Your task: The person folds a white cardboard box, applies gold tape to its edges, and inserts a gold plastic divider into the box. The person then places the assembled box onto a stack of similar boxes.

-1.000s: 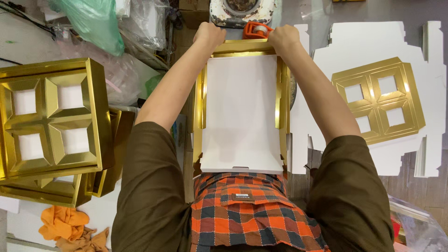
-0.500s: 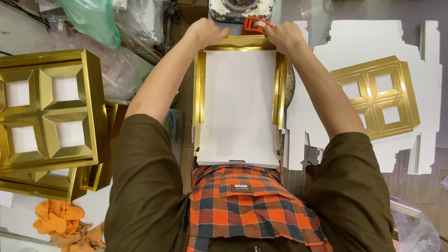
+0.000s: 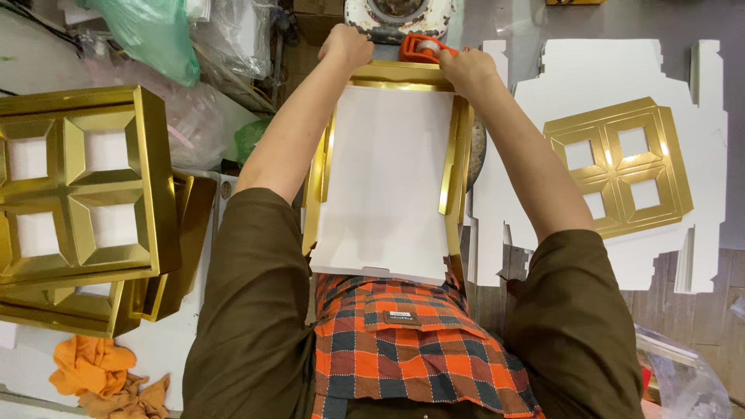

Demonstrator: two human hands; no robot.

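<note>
Both hands grip the far end of the gold-edged white box (image 3: 388,178): left hand (image 3: 347,45) clenched on its corner, right hand (image 3: 464,68) nearer, grasping the orange tape dispenser (image 3: 419,48); its long axis runs away from the body.

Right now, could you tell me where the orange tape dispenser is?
The orange tape dispenser sits top centre in the head view, at the gold box's far edge, under the right hand.
</note>
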